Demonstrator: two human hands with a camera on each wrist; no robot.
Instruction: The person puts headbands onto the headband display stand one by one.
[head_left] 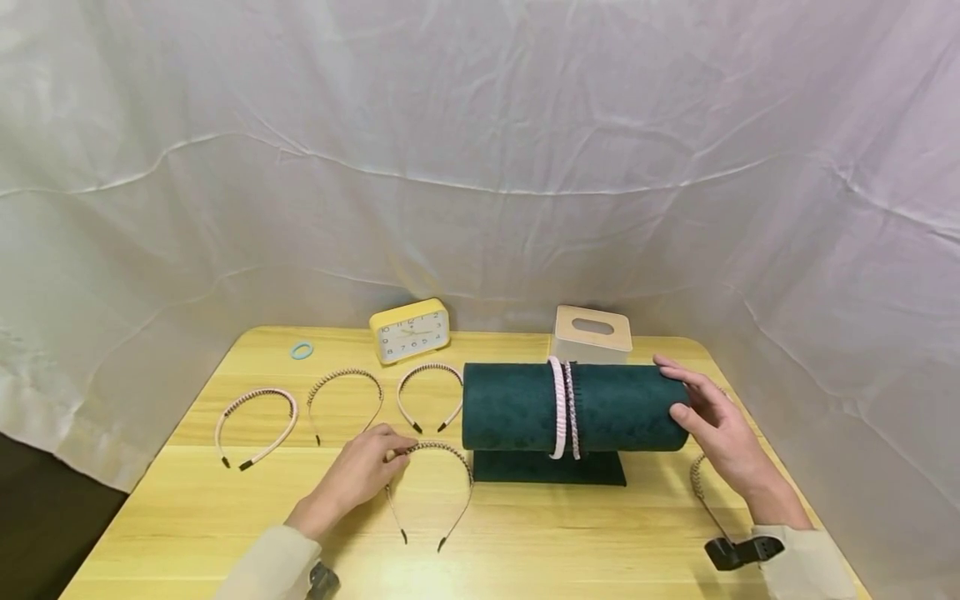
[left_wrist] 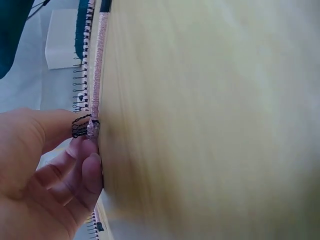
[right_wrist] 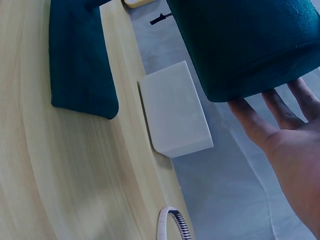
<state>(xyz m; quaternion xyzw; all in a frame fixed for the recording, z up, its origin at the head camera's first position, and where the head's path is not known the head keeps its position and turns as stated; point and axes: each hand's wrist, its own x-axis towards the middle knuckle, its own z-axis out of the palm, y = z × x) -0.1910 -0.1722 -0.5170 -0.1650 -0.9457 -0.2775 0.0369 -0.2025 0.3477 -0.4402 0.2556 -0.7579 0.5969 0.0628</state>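
At the front middle of the table, my left hand [head_left: 362,468] pinches a thin headband [head_left: 467,477] by its curved top, between thumb and fingertips. Up close in the left wrist view, this headband [left_wrist: 98,65] has a pinkish wrapped band, and dark wire teeth show beside the thumb. A dark green velvet roll stand [head_left: 510,408] carries a pink wrapped headband [head_left: 559,408] and a thinner patterned headband [head_left: 573,408] side by side round its middle. At the roll's right end my right hand [head_left: 723,433] touches it with fingers extended; the right wrist view shows fingertips against its end edge.
Several other headbands lie at left, among them a pink one [head_left: 258,392] and a thin one [head_left: 345,372]; another [head_left: 697,479] is partly under my right arm. Behind stand a yellow alarm clock [head_left: 410,332], a tissue box [head_left: 592,333] and a blue ring [head_left: 302,350].
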